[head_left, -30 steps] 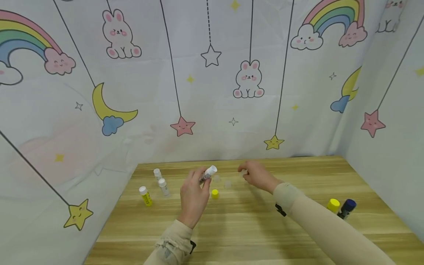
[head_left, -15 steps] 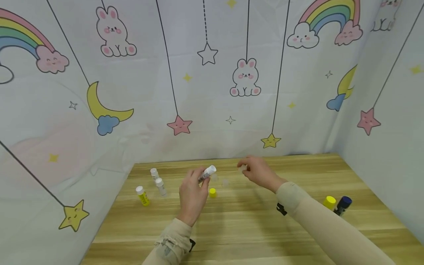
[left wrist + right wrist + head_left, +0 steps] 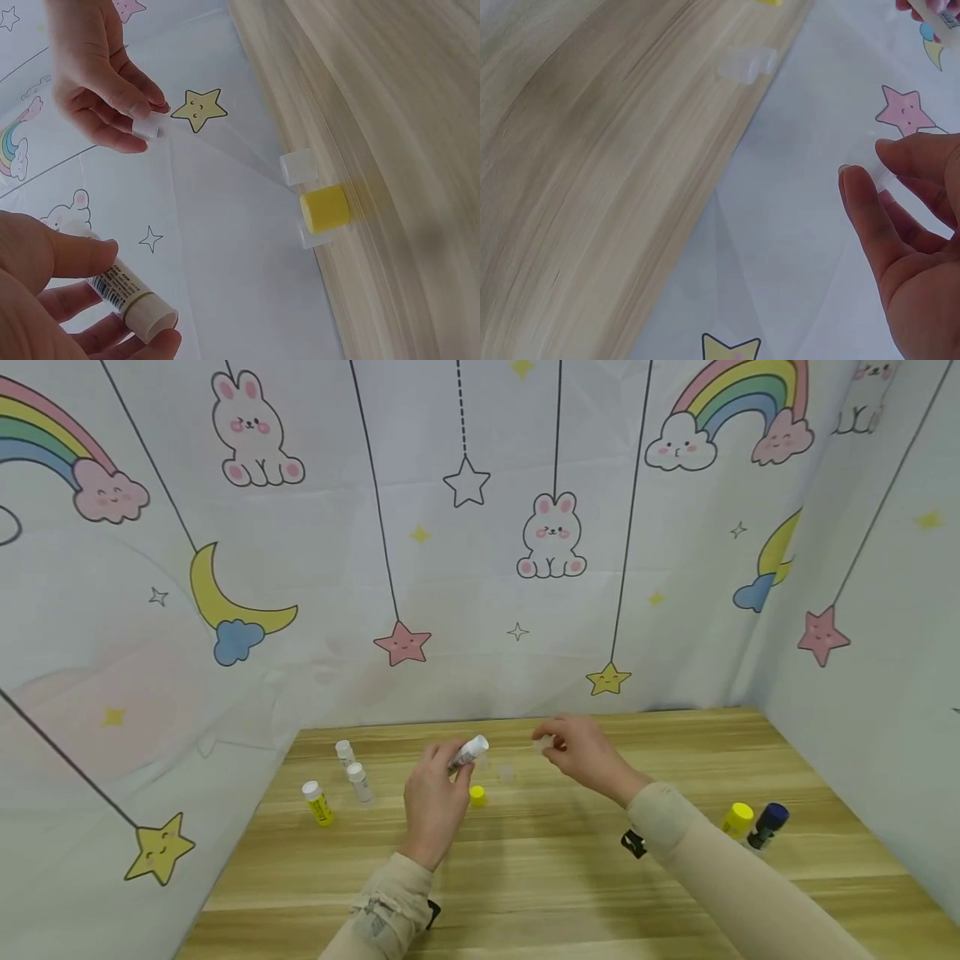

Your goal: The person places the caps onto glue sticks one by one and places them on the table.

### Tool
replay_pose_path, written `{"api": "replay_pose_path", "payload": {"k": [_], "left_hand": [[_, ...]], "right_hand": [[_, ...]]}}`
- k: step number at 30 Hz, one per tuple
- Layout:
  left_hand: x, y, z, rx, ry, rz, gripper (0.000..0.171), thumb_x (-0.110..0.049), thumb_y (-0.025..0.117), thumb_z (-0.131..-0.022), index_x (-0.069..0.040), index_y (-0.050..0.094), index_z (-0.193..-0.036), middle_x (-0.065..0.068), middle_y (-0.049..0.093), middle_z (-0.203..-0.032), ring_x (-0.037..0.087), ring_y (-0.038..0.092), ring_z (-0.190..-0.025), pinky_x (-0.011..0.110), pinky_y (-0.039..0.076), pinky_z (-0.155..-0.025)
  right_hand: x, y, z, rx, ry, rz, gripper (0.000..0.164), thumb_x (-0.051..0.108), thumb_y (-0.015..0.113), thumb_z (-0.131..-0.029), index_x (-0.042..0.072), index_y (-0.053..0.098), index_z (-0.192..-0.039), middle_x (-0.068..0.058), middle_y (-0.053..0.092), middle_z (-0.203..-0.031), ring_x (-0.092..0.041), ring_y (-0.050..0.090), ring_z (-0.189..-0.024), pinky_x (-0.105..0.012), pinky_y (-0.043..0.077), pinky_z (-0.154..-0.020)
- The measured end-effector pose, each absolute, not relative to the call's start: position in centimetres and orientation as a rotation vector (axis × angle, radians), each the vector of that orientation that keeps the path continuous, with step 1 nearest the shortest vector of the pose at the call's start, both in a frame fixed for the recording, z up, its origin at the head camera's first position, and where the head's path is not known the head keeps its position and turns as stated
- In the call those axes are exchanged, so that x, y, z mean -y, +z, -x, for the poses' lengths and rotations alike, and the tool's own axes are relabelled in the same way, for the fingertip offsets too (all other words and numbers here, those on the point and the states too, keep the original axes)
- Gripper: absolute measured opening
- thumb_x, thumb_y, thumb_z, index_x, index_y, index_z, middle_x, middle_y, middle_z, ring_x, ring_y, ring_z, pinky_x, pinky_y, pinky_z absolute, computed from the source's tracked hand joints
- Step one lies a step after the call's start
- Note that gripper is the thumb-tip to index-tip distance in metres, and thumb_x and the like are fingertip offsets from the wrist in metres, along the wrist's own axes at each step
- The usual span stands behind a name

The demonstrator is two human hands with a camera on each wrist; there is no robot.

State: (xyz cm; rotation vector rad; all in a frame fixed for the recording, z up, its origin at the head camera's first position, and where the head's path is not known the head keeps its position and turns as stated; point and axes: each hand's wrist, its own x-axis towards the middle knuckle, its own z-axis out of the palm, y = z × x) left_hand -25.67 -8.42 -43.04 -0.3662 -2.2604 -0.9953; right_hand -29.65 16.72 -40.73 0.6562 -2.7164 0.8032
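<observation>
In my left hand [image 3: 435, 806] I grip a white glue stick [image 3: 124, 291] with a printed label and barcode, tilted so its uncapped-looking end points up and right in the head view. My right hand [image 3: 592, 758] pinches a small translucent white cap [image 3: 150, 126] between thumb and fingers, above the table and apart from the glue stick. Between and below the hands, a yellow cap [image 3: 477, 796] stands on the table, with a translucent cap [image 3: 506, 773] nearby. Another translucent cap [image 3: 315, 236] is partly hidden behind the yellow one in the left wrist view.
On the left of the wooden table [image 3: 525, 877] stand two white glue sticks [image 3: 360, 782] and a yellow glue stick [image 3: 318, 803] with a white top. At right are a yellow-topped stick [image 3: 738, 819] and a dark-blue-topped stick [image 3: 768, 825], partly behind my sleeve. A printed curtain [image 3: 480, 577] hangs behind.
The head view has shifted slightly, moving the scene leftward. My right hand, still pinching the translucent cap, has come a little nearer the left hand's glue stick. The left hand's grip looks unchanged.
</observation>
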Motion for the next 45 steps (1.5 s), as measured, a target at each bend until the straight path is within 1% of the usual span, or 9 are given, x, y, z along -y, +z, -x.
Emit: {"api": "replay_pose_path", "payload": {"k": [9,16,20,28,33,37,43,45], "left_hand": [[8.6,-43.4,25.9,2.311,-0.993,0.341,0.03,-0.01,0.082,-0.086,-0.012,0.074,-0.114,0.007,0.066,-0.1,0.025,0.069,-0.084,0.044,0.056,-0.069],[8.7,-43.5,26.1,2.323,-0.986,0.331,0.029,-0.01,0.082,-0.086,-0.011,0.074,-0.114,0.006,0.066,-0.099,0.023,0.068,-0.083,0.043,0.055,-0.069],[8.7,-43.5,26.1,2.327,-0.971,0.333,0.029,-0.009,0.083,-0.085,-0.011,0.074,-0.113,0.006,0.066,-0.097,0.023,0.067,-0.081,0.042,0.055,-0.068],[8.5,-43.5,26.1,2.348,-0.959,0.331,0.029,-0.008,0.083,-0.084,-0.012,0.075,-0.111,0.006,0.067,-0.099,0.023,0.067,-0.083,0.041,0.055,-0.068],[8.4,-43.5,26.1,2.346,-0.955,0.339,0.029,-0.009,0.084,-0.083,-0.012,0.075,-0.111,0.006,0.067,-0.098,0.024,0.067,-0.083,0.041,0.055,-0.068],[8.2,-43.3,26.0,2.347,-0.96,0.347,0.029,-0.009,0.084,-0.082,-0.013,0.075,-0.11,0.005,0.067,-0.099,0.024,0.068,-0.083,0.041,0.055,-0.067],[8.1,-43.3,25.8,2.349,-0.945,0.355,0.029,-0.009,0.085,-0.082,-0.014,0.075,-0.109,0.005,0.067,-0.099,0.023,0.067,-0.083,0.041,0.055,-0.067],[8.0,-43.3,25.8,2.352,-0.94,0.355,0.029,-0.01,0.085,-0.082,-0.014,0.076,-0.109,0.004,0.067,-0.099,0.023,0.067,-0.082,0.041,0.055,-0.066]], "right_hand": [[-16.5,-40.2,29.0,2.687,0.895,-0.628,0.022,0.007,0.072,-0.093,0.021,0.074,-0.11,0.002,0.067,-0.106,-0.012,0.066,-0.089,-0.032,0.057,-0.078],[-16.2,-40.1,28.5,2.663,0.904,-0.627,0.024,0.007,0.074,-0.091,0.022,0.074,-0.11,0.002,0.068,-0.106,-0.011,0.067,-0.087,-0.031,0.058,-0.078],[-16.0,-40.1,28.2,2.645,0.931,-0.632,0.024,0.007,0.074,-0.091,0.021,0.074,-0.11,0.003,0.068,-0.105,-0.011,0.067,-0.087,-0.03,0.058,-0.077],[-15.6,-40.0,28.0,2.619,0.966,-0.622,0.023,0.009,0.074,-0.092,0.021,0.074,-0.112,0.008,0.068,-0.106,-0.007,0.067,-0.088,-0.028,0.058,-0.077],[-15.3,-39.8,27.8,2.585,0.978,-0.632,0.022,0.01,0.074,-0.092,0.015,0.075,-0.114,0.005,0.069,-0.11,-0.01,0.068,-0.089,-0.03,0.058,-0.077],[-15.0,-39.5,27.7,2.576,0.985,-0.637,0.022,0.011,0.074,-0.093,0.016,0.075,-0.114,0.004,0.07,-0.11,-0.011,0.068,-0.09,-0.03,0.058,-0.077],[-14.6,-39.4,27.4,2.561,1.023,-0.666,0.021,0.011,0.074,-0.093,0.014,0.075,-0.113,0.004,0.071,-0.109,-0.011,0.069,-0.089,-0.03,0.059,-0.076],[-14.5,-39.3,27.3,2.561,1.038,-0.665,0.021,0.01,0.074,-0.093,0.015,0.075,-0.113,0.004,0.071,-0.108,-0.01,0.069,-0.088,-0.029,0.058,-0.076]]}}
